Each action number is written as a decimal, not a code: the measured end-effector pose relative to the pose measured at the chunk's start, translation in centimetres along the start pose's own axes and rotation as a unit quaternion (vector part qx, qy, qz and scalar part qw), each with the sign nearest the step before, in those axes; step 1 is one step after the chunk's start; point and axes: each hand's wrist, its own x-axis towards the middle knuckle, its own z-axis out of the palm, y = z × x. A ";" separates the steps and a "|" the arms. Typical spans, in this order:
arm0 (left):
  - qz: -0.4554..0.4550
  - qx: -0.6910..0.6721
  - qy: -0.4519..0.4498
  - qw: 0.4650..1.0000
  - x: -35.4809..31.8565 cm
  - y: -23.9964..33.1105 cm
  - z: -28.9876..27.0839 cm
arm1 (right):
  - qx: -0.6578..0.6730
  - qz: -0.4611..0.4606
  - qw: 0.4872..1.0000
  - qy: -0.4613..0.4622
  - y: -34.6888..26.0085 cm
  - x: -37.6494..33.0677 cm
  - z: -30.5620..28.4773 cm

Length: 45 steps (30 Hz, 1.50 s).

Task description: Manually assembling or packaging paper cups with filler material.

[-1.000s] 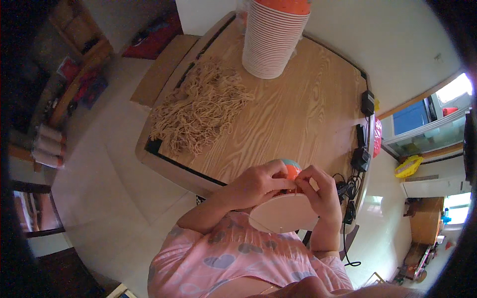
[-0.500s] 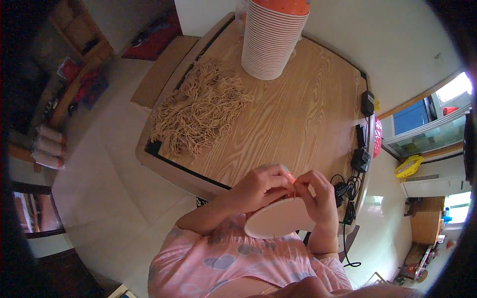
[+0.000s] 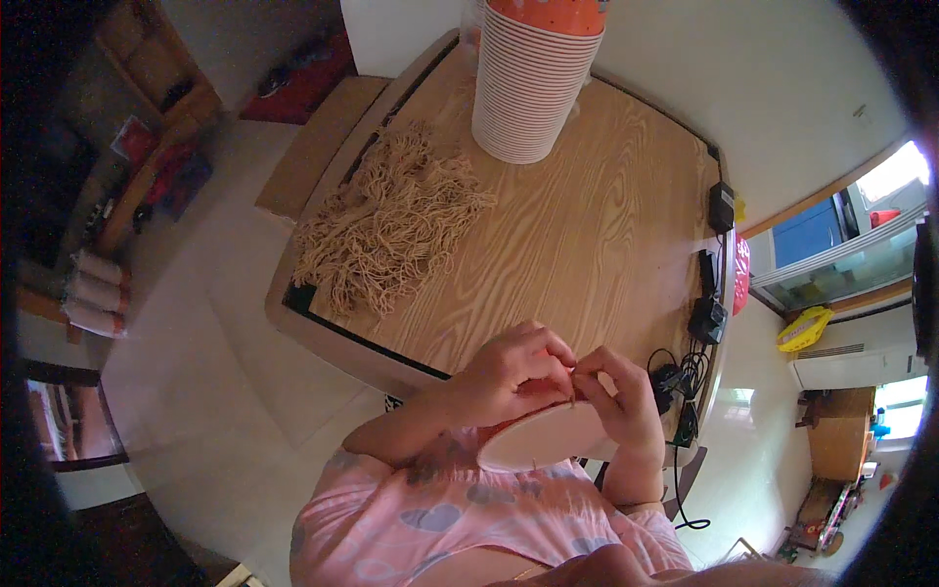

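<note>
Close to my chest is a paper bucket [image 3: 543,442], tilted so that its pale inside faces me; a strip of its red-orange outside shows by the far rim. My left hand [image 3: 518,374] grips it at the far rim, fingers curled. Beside it, my right hand [image 3: 618,396] is closed in a pinch at the same rim, its fingertips meeting the left ones. A short bit of tan cord [image 3: 572,400] shows at those fingertips. Another small strand hangs at the near rim. What exactly the fingertips pinch is partly hidden.
On the wood-grain table [image 3: 577,235] lies a loose heap of tan cords [image 3: 396,220] to the left. A tall stack of paper buckets [image 3: 533,88] stands at the back. Black adapters [image 3: 707,321] and tangled cables [image 3: 690,377] line the right edge. Cardboard [image 3: 318,147] leans at the left side.
Both hands have shifted slightly at the rim, fingertips drawing closer together and a little lower. The bucket has tipped slightly, so less of its inside shows. The view has moved slightly.
</note>
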 end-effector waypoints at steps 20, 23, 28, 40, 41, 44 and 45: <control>-0.111 -0.190 0.077 0.973 -0.4 -0.9 0.2 | -0.211 -0.168 0.940 0.209 0.4 -0.1 3.2; -0.059 -0.137 0.073 0.986 -0.5 -0.7 0.1 | -0.168 -0.123 0.962 0.175 0.1 0.1 2.7; -0.184 -0.246 0.028 0.951 -0.5 -1.4 0.4 | -0.169 -0.131 0.959 0.184 0.0 0.3 2.9; -0.309 -0.378 0.051 0.871 -0.9 -1.5 0.1 | -0.246 -0.226 0.903 0.269 0.9 0.7 4.0; -0.308 -0.378 0.052 0.872 -1.0 -1.5 0.1 | -0.250 -0.225 0.902 0.271 0.8 0.7 4.0; -0.283 -0.384 0.065 0.876 -1.0 -1.6 0.2 | -0.254 -0.223 0.901 0.272 1.0 0.5 4.1; -0.286 -0.372 0.067 0.881 -1.1 -1.6 0.2 | -0.254 -0.224 0.900 0.273 1.0 0.6 4.2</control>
